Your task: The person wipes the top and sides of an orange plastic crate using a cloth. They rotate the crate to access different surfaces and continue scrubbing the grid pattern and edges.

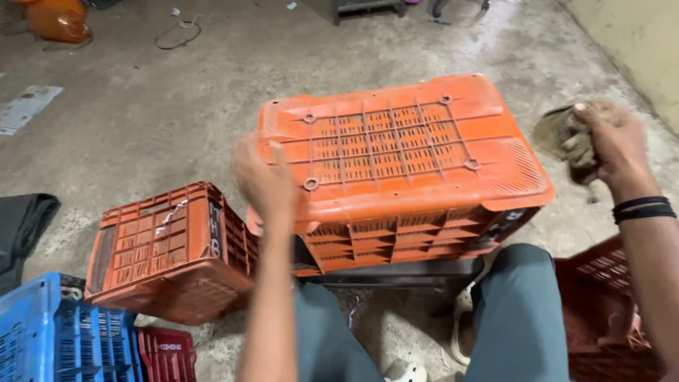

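A large orange plastic crate (403, 163) lies upside down in front of me, its slotted bottom facing up, resting on a dark frame between my knees. My left hand (265, 180) is raised at the crate's near left corner, blurred; I cannot tell whether it touches the rim. My right hand (612, 141) is held up to the right of the crate, off it, with fingers closed on a dirty grey-brown rag (562, 134). Black bands circle my right wrist.
A smaller orange crate (173, 251) lies tipped on the concrete floor at the left. A blue crate (56, 332) and a dark red crate (166, 354) stand at bottom left. Another red crate (601, 304) sits at my right. A wall rises at far right.
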